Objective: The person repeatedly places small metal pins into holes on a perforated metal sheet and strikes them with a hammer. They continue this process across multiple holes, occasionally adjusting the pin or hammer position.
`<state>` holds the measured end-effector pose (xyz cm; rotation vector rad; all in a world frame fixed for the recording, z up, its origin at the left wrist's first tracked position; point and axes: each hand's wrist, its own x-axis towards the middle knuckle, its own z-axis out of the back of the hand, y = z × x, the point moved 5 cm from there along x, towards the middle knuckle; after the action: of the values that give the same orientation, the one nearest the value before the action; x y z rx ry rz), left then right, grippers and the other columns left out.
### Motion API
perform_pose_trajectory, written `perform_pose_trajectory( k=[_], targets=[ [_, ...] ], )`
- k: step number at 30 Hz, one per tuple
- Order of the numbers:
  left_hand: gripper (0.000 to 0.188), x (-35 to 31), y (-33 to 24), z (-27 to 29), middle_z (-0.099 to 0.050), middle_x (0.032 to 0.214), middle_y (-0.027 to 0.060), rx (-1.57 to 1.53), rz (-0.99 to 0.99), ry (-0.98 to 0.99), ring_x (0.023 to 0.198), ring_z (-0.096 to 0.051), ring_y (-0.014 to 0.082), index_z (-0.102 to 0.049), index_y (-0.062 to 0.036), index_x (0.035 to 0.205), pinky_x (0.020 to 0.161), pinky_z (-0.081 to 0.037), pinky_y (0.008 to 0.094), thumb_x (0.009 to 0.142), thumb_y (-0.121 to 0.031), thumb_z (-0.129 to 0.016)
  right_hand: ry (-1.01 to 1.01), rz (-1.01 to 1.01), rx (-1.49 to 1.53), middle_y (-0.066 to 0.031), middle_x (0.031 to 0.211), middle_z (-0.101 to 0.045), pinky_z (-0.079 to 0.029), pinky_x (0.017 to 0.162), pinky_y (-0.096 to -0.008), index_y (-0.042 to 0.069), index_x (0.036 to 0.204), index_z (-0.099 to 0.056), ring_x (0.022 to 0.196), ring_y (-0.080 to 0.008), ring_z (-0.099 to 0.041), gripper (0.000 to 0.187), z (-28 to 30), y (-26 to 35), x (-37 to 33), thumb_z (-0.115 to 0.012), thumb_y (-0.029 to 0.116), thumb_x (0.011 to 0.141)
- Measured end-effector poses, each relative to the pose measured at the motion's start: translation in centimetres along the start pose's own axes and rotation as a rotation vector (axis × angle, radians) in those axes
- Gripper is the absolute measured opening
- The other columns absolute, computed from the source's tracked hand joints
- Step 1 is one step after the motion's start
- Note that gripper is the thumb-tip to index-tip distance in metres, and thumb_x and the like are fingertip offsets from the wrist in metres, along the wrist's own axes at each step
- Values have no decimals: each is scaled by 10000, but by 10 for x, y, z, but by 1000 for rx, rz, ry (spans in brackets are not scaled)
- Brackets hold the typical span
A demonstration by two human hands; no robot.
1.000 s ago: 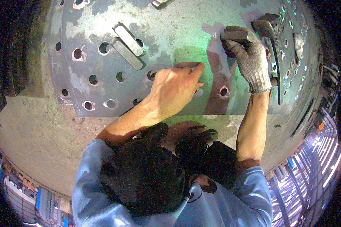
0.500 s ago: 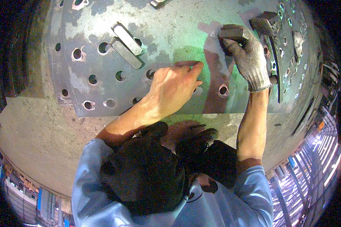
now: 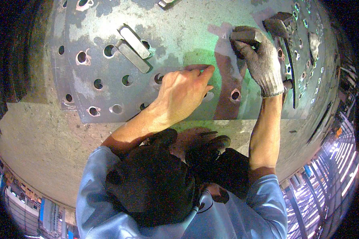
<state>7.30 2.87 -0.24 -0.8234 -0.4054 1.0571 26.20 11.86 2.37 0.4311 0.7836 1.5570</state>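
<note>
My right hand point(image 3: 263, 65), in a knitted grey-white work glove, is closed around a short square steel bar point(image 3: 245, 36) lying level just over the steel plate point(image 3: 179, 32). A small pale mark shows on the plate beside the bar's left end. My left hand point(image 3: 183, 89) is bare and rests palm down on the plate near its front edge. Its thumb and forefinger are apart, with nothing visible between them; the other fingers are partly hidden. Two similar steel bars point(image 3: 133, 42) lie side by side to the left, one partly over a hole.
Round holes point(image 3: 108, 50), several with rough rims, run through the plate. Right of my gloved hand lies a hammer-like tool point(image 3: 281, 26) with a long dark handle. A crumpled grey piece point(image 3: 314, 46) lies farther right. Concrete floor point(image 3: 48, 151) borders the plate's front.
</note>
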Motion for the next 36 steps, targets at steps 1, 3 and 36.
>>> perform_pose_trajectory(
  k=[1, 3, 36],
  targets=[
    [436, 0, 0, 0, -733, 1048, 114, 0, 0, -1, 840, -726, 323, -659, -100, 1245, 674, -588, 420, 845, -238, -766, 1, -10, 10, -103, 1036, -743, -551, 856, -328, 59, 1078, -717, 944, -216, -718, 187, 0, 0, 0, -676, 99, 901],
    [436, 0, 0, 1, -733, 1040, 116, -15, -9, -25, 838, -726, 325, -659, -100, 1245, 670, -588, 421, 845, -237, -767, 3, -31, 28, -104, 1042, -744, -552, 862, -336, 54, 1078, -715, 961, -229, -722, 190, -1, -2, 0, -677, 93, 896],
    [441, 1, 0, 0, -740, 988, 122, 6, 4, 8, 818, -727, 328, -660, -111, 1253, 667, -588, 426, 848, -252, -764, -12, -11, -37, -114, 1011, -752, -567, 839, -344, 49, 1086, -709, 940, -236, -736, 204, -2, 0, 0, -682, 77, 886]
  ],
)
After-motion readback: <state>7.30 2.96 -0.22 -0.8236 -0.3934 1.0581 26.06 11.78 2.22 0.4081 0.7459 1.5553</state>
